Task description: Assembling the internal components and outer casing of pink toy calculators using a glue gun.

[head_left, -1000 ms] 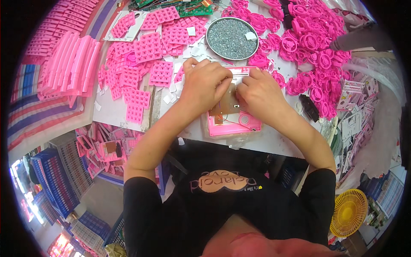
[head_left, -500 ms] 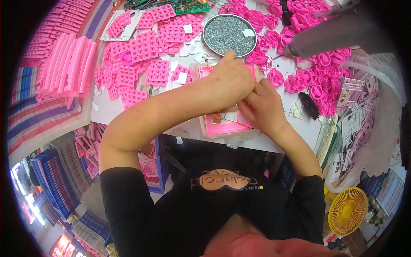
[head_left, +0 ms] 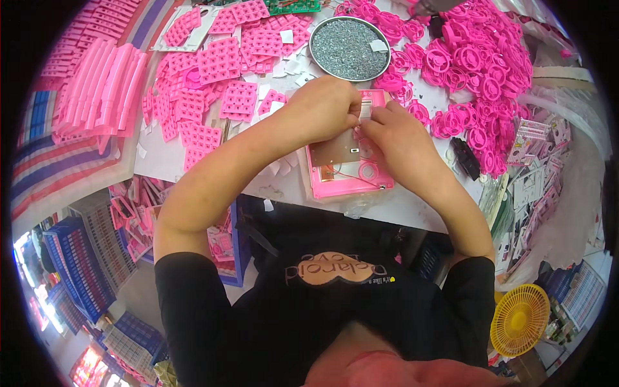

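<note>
A pink plastic case (head_left: 342,189) lies open in front of me at the table's near side, with a thin wire and a round ring inside. Over its left part rests a flat brown circuit board (head_left: 334,151). My left hand (head_left: 325,109) is closed above the board's upper end, its fingertips pinched together. Against them, from the right, come the bent fingers of my right hand (head_left: 401,142), over the case's right side. A small pale, shiny piece (head_left: 365,111) shows between the hands; whatever the fingertips grip is hidden.
Beyond the case stands a round tray of small screws (head_left: 348,51). Pink button pads (head_left: 219,61) lie left, and a heap of pink ring-shaped parts (head_left: 480,77) right. Pink panels (head_left: 100,90) stand at far left. A dark tool (head_left: 435,6) hangs at the top edge.
My left hand has drawn back leftward from over my right hand. More of the brown board is now uncovered. The hanging tool has swung up toward the top edge.
</note>
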A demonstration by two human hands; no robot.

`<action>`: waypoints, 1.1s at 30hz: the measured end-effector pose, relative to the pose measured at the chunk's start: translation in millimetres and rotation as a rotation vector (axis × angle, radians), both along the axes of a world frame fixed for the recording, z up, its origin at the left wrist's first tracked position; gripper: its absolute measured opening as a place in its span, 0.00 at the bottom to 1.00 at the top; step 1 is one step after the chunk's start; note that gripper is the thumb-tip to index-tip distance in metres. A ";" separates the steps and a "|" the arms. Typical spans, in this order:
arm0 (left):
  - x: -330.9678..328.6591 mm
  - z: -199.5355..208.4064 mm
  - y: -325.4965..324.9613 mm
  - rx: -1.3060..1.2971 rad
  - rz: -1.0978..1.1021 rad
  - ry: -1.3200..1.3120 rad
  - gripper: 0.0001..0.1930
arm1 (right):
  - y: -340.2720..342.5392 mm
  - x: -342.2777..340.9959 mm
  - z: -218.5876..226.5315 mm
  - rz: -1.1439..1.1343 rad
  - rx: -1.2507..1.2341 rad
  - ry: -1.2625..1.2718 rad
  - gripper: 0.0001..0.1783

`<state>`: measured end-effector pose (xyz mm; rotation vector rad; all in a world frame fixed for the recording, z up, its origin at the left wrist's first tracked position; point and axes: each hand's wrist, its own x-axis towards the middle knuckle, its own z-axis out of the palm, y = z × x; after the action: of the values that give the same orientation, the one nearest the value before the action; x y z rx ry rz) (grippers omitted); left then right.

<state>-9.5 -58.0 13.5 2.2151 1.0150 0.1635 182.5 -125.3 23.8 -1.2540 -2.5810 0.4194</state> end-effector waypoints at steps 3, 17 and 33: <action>-3.1 -6.0 1.6 -0.017 0.005 -0.069 0.06 | -0.1 1.5 2.1 -0.018 -0.014 0.040 0.13; -3.7 -20.7 -2.5 0.076 0.095 -0.104 0.05 | 14.0 5.5 -28.9 -0.037 0.026 0.294 0.09; -3.8 -19.0 -5.4 0.041 0.121 -0.073 0.06 | 12.9 3.7 -16.2 -0.007 0.052 0.098 0.09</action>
<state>-13.3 -63.4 -5.5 2.1685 1.1144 0.3197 186.2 -112.4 7.7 -1.1940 -2.4894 0.3996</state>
